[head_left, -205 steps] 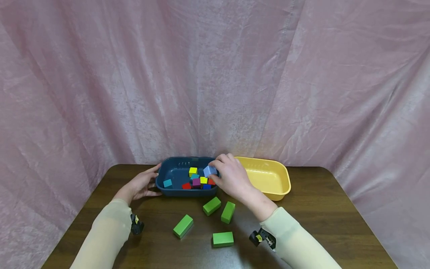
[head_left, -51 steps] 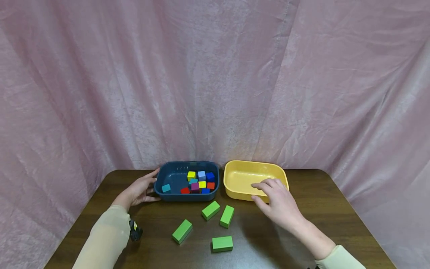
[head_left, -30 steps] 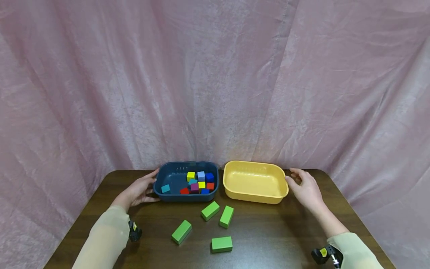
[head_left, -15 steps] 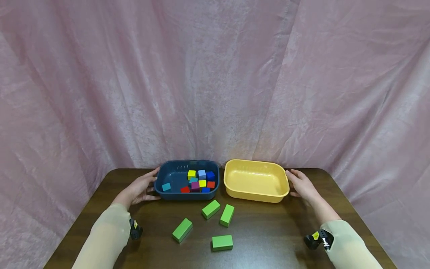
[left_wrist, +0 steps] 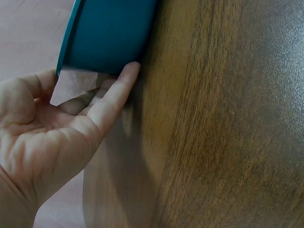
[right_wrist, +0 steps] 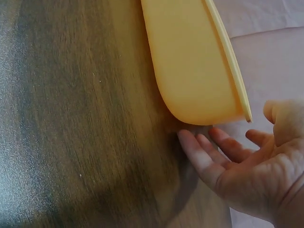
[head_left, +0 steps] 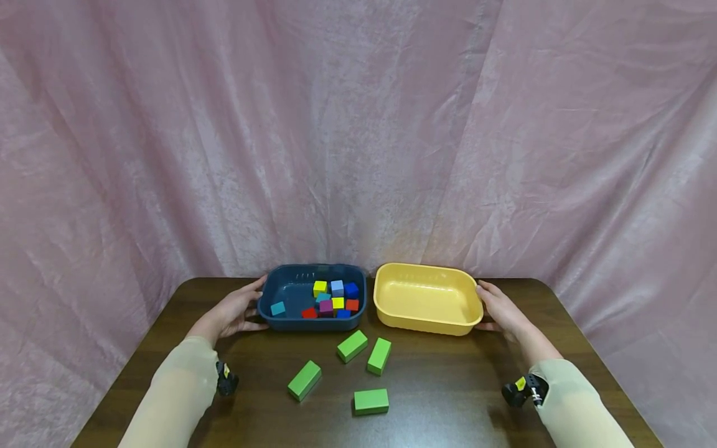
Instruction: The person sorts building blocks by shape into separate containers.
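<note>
Before a velvety pink curtain (head_left: 358, 124), the spread left hand (head_left: 231, 313) touches a dark-blue plastic tray (head_left: 294, 295) of coloured cubes (head_left: 326, 308), apparently steadying it; the loose-fingered right hand (head_left: 502, 311) perhaps touches a yellow plastic tray (head_left: 428, 302).

Can't read a single word, number, brand or sign anywhere, tbh. Closest to a label: a little yellow patch (head_left: 226, 369) on the black left wrist camera (head_left: 227, 383), plus another yellow patch (head_left: 521, 383) on the black right wrist camera (head_left: 512, 396). Way too small to make out. Also short pale marks (head_left: 305, 275) inside the blue tray (head_left: 302, 324), unreadable too.
</note>
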`<state>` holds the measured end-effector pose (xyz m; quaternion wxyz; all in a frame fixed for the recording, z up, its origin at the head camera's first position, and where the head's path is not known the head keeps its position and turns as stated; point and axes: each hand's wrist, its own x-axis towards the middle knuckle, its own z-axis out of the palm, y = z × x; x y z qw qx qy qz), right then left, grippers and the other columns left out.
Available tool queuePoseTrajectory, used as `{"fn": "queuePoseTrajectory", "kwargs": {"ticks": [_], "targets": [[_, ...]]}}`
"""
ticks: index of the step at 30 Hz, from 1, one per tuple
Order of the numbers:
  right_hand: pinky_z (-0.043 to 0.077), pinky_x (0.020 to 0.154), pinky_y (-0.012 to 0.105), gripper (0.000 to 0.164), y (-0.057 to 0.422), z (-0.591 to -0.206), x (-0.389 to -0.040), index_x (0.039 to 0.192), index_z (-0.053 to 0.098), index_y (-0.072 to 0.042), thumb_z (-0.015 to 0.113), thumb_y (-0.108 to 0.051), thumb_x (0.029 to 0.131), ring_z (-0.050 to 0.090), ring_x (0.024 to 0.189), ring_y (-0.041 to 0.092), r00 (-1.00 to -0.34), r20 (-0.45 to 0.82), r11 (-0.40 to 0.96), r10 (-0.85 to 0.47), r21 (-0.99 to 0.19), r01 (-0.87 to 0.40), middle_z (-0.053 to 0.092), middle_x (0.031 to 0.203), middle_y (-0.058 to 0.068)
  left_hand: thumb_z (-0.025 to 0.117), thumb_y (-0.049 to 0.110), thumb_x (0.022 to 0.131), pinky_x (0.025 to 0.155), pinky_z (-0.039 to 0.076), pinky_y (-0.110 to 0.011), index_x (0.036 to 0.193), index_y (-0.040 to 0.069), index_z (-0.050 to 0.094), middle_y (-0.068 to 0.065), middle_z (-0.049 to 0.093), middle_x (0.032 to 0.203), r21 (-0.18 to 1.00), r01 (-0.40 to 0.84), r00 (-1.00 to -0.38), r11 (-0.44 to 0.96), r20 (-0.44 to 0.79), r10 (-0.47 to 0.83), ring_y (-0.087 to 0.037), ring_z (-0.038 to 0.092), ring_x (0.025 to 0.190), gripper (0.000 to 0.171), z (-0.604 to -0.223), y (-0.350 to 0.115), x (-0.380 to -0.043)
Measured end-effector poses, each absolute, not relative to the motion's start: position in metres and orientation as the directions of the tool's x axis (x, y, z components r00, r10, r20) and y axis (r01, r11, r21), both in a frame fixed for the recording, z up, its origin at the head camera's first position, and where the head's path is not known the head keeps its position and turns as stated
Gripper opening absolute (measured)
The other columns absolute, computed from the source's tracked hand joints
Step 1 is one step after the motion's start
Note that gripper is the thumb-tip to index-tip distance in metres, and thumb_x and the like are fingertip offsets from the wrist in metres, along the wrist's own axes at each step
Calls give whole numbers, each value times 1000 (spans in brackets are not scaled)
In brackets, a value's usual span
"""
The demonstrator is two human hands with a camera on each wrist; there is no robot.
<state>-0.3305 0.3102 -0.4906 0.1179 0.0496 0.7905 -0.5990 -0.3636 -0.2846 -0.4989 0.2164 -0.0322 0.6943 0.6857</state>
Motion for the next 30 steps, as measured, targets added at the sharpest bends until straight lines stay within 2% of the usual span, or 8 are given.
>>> {"fn": "queuePoseTrajectory", "kwargs": {"ticks": [6,10,15,24,30], "targets": [[58,86,51,63,311,-496,-330,165,-3,-7,29,-24,113,50,126,41,-965,-238,254,-107,-945,205,8,164,30,33,18,112,96,50,-64,166,35,8,-20,9,169,938,-343,-902,56,-345,258,-48,33,144,62,-500,-284,-364],[58,86,50,61,310,-499,-330,165,0,-8,29,-18,112,56,118,35,-967,-225,240,-117,-952,192,12,162,33,32,18,112,96,50,-64,166,35,8,-20,8,169,938,-342,-901,55,-344,264,-48,31,145,61,-500,-285,-363],[58,86,49,61,307,-500,-331,165,1,-6,29,-15,111,59,114,33,-969,-216,235,-119,-954,183,20,158,34,31,19,112,96,49,-64,165,36,9,-21,10,168,940,-336,-903,56,-338,263,-48,31,145,60,-501,-286,-362],[58,84,47,60,304,-502,-337,164,0,-4,26,-14,111,61,106,27,-971,-203,253,-126,-953,167,24,155,35,32,19,112,98,49,-62,166,32,7,-22,9,168,946,-308,-920,100,-323,222,-48,31,145,61,-502,-289,-362],[59,83,47,60,303,-501,-339,164,0,-5,26,-14,111,62,105,28,-972,-201,269,-120,-949,163,24,156,35,33,30,113,106,44,-61,166,27,5,-24,3,168,954,-227,-964,193,-249,97,-47,22,149,61,-499,-299,-355]]}}
